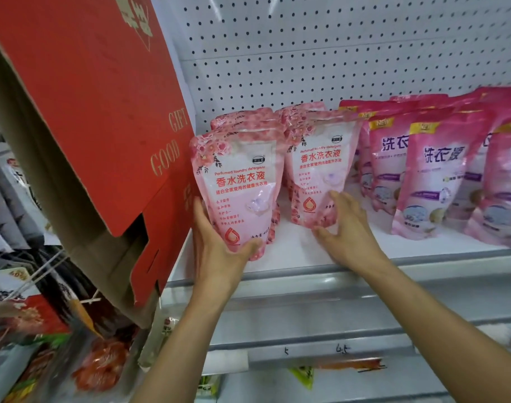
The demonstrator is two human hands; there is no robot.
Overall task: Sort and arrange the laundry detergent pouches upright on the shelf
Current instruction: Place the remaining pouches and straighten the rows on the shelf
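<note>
On shelf (292, 251), left hand (216, 254) gripping floral pouch (239, 184), upright.

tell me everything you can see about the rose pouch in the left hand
The rose pouch is a glossy, soft plastic stand-up bag, pale pink with a rose print at its top corner and red lettering. It stands nearly upright at the left front of the white shelf, foremost in its row. The left hand grips its bottom edge.
</note>
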